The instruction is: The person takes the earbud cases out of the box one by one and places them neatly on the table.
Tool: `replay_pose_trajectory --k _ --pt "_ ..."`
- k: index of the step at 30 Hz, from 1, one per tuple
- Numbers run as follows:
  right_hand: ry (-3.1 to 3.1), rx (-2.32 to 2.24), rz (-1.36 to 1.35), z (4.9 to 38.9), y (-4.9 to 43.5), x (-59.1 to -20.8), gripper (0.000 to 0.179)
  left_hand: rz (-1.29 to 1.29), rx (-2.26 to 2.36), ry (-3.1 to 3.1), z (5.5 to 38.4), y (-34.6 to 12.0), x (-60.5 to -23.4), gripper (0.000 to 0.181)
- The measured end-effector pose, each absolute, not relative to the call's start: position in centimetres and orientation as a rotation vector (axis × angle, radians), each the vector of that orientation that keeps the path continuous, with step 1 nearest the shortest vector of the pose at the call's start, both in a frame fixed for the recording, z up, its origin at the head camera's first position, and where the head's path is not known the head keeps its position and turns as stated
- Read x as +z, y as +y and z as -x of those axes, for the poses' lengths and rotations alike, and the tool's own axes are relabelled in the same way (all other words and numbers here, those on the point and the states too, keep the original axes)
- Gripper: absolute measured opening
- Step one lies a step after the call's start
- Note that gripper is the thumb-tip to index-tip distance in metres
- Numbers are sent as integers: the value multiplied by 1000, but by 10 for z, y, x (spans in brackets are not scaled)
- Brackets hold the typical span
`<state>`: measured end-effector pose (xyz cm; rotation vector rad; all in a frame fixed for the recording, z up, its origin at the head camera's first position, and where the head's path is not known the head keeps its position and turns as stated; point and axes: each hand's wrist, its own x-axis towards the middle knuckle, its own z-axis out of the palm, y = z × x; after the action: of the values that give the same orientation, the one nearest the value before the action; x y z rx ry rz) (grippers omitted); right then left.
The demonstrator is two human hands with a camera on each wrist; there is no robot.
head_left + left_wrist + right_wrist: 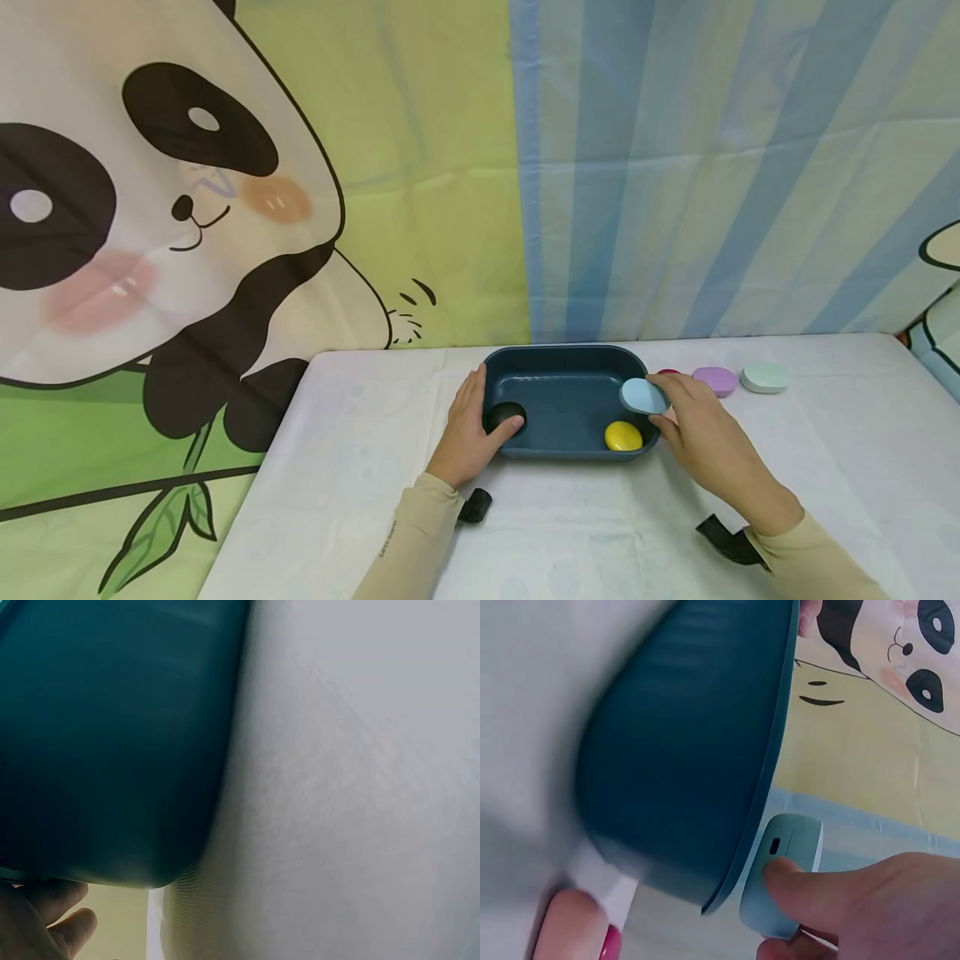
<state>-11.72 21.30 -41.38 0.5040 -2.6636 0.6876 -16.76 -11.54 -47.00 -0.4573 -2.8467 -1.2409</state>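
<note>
Head cam's bright and pretty evenly lit, just soft shadows like the faint one on the white tablecloth (600,525) under the right hand (708,442), plus a mild sheen inside the blue tray (558,392). Left wrist is way murkier: the blue tray goes super dark low down, white tablecloth's a soft grey smear. Right wrist: light blue case (799,840) fairly crisp, left side blurry.

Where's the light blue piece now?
In the head view, the light blue piece is pinched in the right hand at the right end of the tray, with the yellow piece below in frame.
</note>
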Motion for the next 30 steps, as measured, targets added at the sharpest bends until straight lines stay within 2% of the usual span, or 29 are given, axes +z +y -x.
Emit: replay_pose_trajectory --k 20,30 --pt "-2629 613 -537 110 268 -425 65 469 -1250 -2826 167 -115 -470 100" --pt "-2678 572 -528 111 301 -436 63 466 -1251 -2828 165 -114 -468 100"
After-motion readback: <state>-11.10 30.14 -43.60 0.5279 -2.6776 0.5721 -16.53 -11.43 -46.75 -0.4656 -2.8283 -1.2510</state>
